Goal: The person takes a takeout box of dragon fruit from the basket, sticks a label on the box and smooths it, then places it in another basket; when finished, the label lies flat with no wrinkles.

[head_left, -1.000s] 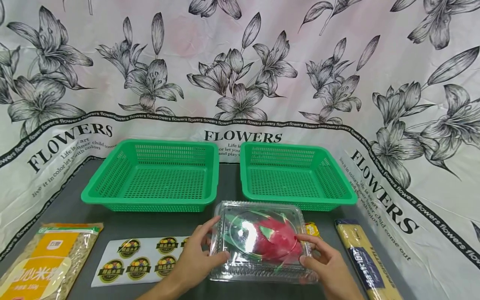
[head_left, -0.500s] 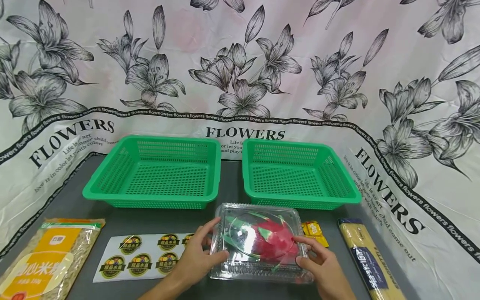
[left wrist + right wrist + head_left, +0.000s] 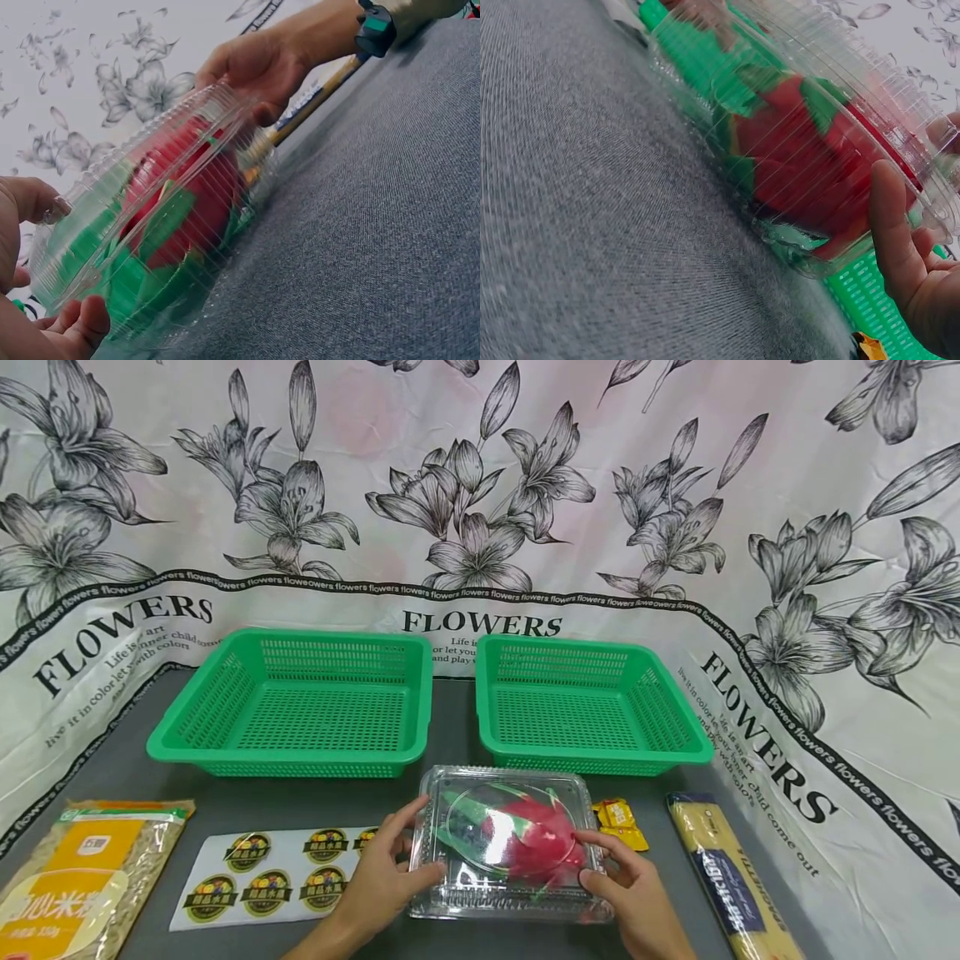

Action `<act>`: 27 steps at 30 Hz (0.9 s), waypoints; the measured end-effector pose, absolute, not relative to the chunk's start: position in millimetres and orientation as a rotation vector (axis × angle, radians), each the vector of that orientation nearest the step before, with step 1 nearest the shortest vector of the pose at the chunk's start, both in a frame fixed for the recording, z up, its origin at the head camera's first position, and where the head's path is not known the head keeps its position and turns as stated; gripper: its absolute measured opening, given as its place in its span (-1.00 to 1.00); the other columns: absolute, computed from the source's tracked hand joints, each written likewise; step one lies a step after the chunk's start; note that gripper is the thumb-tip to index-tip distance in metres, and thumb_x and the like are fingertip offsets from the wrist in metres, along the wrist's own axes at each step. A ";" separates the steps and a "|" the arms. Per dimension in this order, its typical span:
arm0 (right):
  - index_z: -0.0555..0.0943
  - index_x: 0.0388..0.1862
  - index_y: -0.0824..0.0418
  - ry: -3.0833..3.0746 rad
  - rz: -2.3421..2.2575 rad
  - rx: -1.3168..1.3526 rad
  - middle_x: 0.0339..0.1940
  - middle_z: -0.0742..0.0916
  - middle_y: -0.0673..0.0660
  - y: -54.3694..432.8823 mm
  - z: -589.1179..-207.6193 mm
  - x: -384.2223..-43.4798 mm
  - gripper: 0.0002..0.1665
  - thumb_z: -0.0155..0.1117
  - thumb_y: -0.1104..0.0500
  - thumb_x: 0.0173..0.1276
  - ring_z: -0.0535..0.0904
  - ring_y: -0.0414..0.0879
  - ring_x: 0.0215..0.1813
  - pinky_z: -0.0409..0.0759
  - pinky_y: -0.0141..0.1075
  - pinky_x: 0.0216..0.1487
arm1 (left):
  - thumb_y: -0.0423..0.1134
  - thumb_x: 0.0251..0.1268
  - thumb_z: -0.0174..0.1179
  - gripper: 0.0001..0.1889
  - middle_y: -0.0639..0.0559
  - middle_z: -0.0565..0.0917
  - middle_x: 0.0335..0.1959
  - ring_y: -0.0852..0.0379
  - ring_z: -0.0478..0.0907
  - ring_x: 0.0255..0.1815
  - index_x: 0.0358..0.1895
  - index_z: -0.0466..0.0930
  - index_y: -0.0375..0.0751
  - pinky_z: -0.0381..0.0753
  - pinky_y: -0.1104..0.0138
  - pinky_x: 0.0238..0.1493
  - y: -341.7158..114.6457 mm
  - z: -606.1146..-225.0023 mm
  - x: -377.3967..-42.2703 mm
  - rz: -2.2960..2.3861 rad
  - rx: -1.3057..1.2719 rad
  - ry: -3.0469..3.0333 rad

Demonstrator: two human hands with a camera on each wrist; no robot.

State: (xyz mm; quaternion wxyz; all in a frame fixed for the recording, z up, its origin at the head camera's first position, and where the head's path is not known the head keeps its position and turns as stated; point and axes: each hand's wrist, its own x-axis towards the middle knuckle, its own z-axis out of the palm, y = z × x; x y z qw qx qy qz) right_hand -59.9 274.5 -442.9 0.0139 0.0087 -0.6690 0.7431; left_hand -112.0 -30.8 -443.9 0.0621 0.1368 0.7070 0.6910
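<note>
A clear plastic clamshell box (image 3: pixel 450 893) with a closed lid sits at the front middle of the table. Inside lies a red dragon fruit (image 3: pixel 536 839) with green scales, also plain through the ribbed wall in both wrist views. My left hand (image 3: pixel 386 868) grips the box's left side, thumb on the near part and fingers farther back. On the opposite side my right hand (image 3: pixel 633 889) holds the box between thumb and fingers. The right wrist view shows the right thumb (image 3: pixel 891 217) upright against the plastic wall.
Two green baskets (image 3: pixel 315 760) (image 3: pixel 592 760) stand behind the box. A sheet of round stickers (image 3: pixel 266 877) and a bag of grain-like food (image 3: pixel 90 877) lie left. To the right are small yellow packets (image 3: pixel 622 827) and a spaghetti pack (image 3: pixel 731 877).
The box has shifted slightly left with both hands on it, so more of the yellow packets shows. The whole head view has also moved a little.
</note>
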 end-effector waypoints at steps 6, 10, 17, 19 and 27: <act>0.46 0.21 0.45 -2.090 2.312 -0.103 0.15 0.50 0.23 270.3 -439.9 -61.1 -0.49 0.23 0.44 0.26 0.62 0.04 -0.20 0.62 0.00 -0.58 | -0.47 0.04 0.39 -0.19 -0.20 0.29 -0.01 0.04 0.27 -0.33 0.42 0.25 -0.26 0.34 0.44 -0.52 -32.1 -442.7 -112.1 2.139 0.461 2.099; 0.49 0.20 0.44 -2.101 2.268 -0.214 0.19 0.47 0.23 266.5 -439.3 -61.3 -0.48 0.26 0.44 0.21 0.61 0.06 -0.17 0.61 -0.03 -0.61 | -0.48 0.01 0.38 -0.18 -0.21 0.28 0.01 0.05 0.28 -0.32 0.43 0.25 -0.25 0.43 0.41 -0.51 -32.4 -443.9 -111.4 2.163 0.458 2.081; 0.49 0.23 0.39 -2.142 2.282 -0.271 0.15 0.51 0.21 264.0 -440.5 -61.2 -0.45 0.28 0.41 0.21 0.62 0.07 -0.18 0.62 -0.02 -0.59 | -0.56 -0.02 0.34 -0.15 -0.25 0.25 0.02 -0.02 0.40 -0.21 0.44 0.24 -0.19 0.64 0.25 -0.33 -33.8 -452.2 -112.7 2.209 0.410 2.013; 0.50 0.22 0.39 -2.148 2.273 -0.279 0.13 0.53 0.20 264.5 -439.8 -60.3 -0.45 0.28 0.41 0.20 0.63 0.08 -0.21 0.62 -0.02 -0.59 | -0.56 0.00 0.33 -0.15 -0.27 0.23 0.01 -0.04 0.42 -0.20 0.44 0.22 -0.22 0.65 0.21 -0.31 -33.5 -453.3 -113.1 2.216 0.431 1.995; 0.51 0.23 0.33 -2.183 2.272 -0.289 0.13 0.54 0.16 269.4 -437.0 -59.3 -0.47 0.29 0.37 0.24 0.64 0.11 -0.22 0.64 -0.06 -0.56 | -0.48 0.05 0.35 -0.18 -0.26 0.24 -0.01 -0.07 0.41 -0.20 0.45 0.21 -0.24 0.63 0.28 -0.36 -32.1 -454.0 -112.4 2.198 0.456 2.022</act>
